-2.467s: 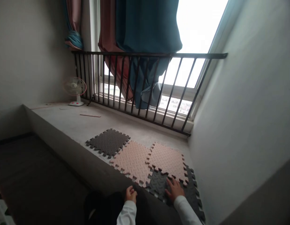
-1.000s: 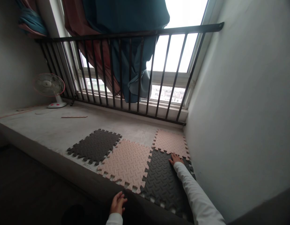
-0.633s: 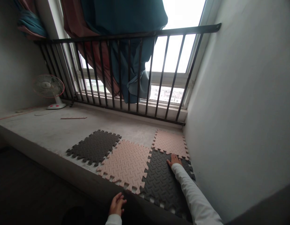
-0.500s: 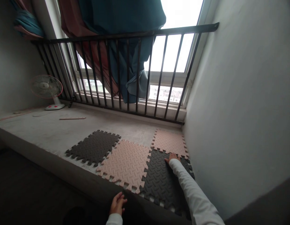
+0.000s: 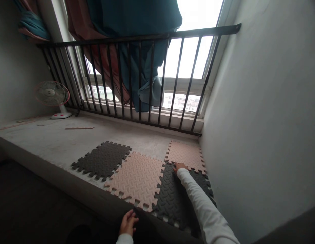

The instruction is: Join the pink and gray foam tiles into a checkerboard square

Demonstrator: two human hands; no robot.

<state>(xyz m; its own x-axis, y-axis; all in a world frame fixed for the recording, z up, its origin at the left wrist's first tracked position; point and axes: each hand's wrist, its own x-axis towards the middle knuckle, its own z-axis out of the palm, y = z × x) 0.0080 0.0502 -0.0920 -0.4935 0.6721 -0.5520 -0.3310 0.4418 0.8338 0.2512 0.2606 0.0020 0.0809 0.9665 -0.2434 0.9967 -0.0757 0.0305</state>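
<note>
My right hand (image 5: 180,166) presses down with its fingers out at the seam where the near black foam mat tile (image 5: 170,196) meets the far pink foam tile (image 5: 185,152). The white sleeve covers part of the black tile. My left hand (image 5: 128,222) hovers by the ledge's front edge, fingers loosely curved and apart, nothing in it. Closest to it is the middle pink tile (image 5: 139,176), whose toothed right side borders the black tile. A dark tile (image 5: 103,159) lies left of the middle pink one.
The tiles lie on a raised concrete ledge (image 5: 45,135). A black railing (image 5: 137,120) and a bunched curtain (image 5: 147,67) stand at the back. A white wall (image 5: 261,112) bounds the right. Farther left are a fan (image 5: 52,95) and a thin stick (image 5: 79,128).
My right hand has slid left along the seam between the black and far pink tiles. My left hand has hardly moved.
</note>
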